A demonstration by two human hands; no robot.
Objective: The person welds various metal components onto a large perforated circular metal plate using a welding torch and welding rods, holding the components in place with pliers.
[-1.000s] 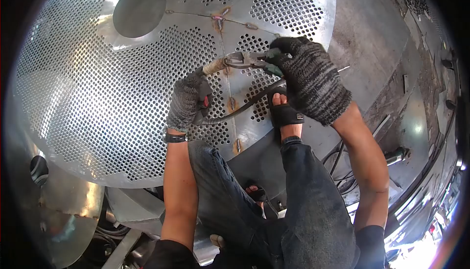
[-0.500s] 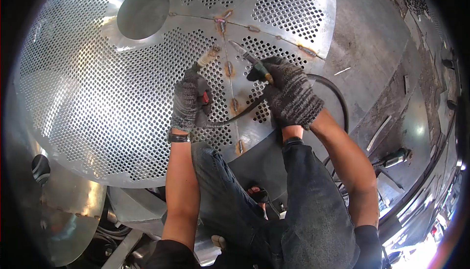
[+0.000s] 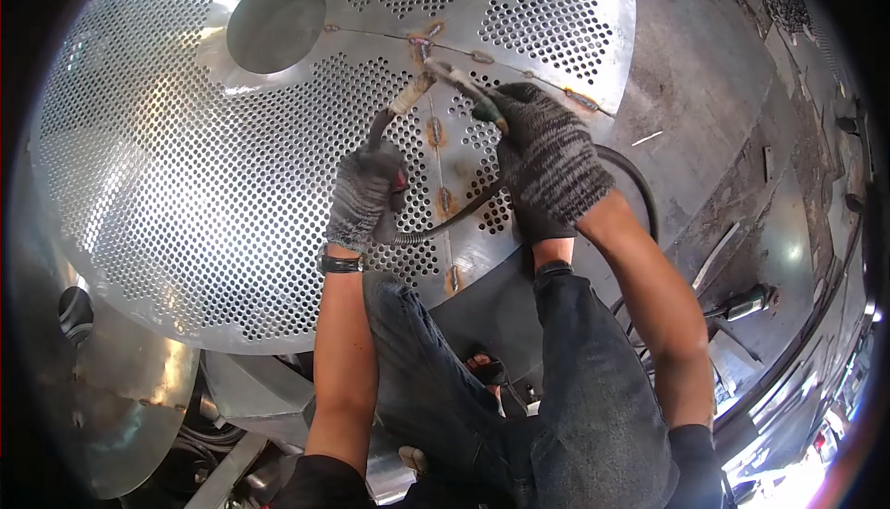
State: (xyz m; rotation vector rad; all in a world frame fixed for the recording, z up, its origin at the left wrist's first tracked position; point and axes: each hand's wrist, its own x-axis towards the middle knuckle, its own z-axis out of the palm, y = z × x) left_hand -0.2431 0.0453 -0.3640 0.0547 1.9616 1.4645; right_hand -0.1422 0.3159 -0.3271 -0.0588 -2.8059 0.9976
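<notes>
My left hand [image 3: 366,192], in a grey knitted glove, is closed around a welding torch [image 3: 378,129] with a bit of red at its grip. The torch's pale nozzle [image 3: 411,94] points up and to the right, over the perforated metal sheet [image 3: 278,310]. My right hand [image 3: 547,152], gloved alike, grips green-handled pliers [image 3: 491,112] with a tapered metal end. That end meets or overlaps the nozzle's tip; contact cannot be made out exactly. Seams with brown-edged weld spots [image 3: 435,132] run across the sheet beneath both tools.
A round hole [image 3: 276,25] opens in the sheet at upper left. The black torch cable [image 3: 640,171] loops rightward behind my right hand. A power tool [image 3: 744,302] and metal strips [image 3: 716,254] lie on the metal floor at right. My knees flank the sheet's near edge.
My left hand has raised and tilted the torch, bringing its nozzle up and right to the tool's tip. My right hand has shifted slightly, moving the pliers' end a little up and left.
</notes>
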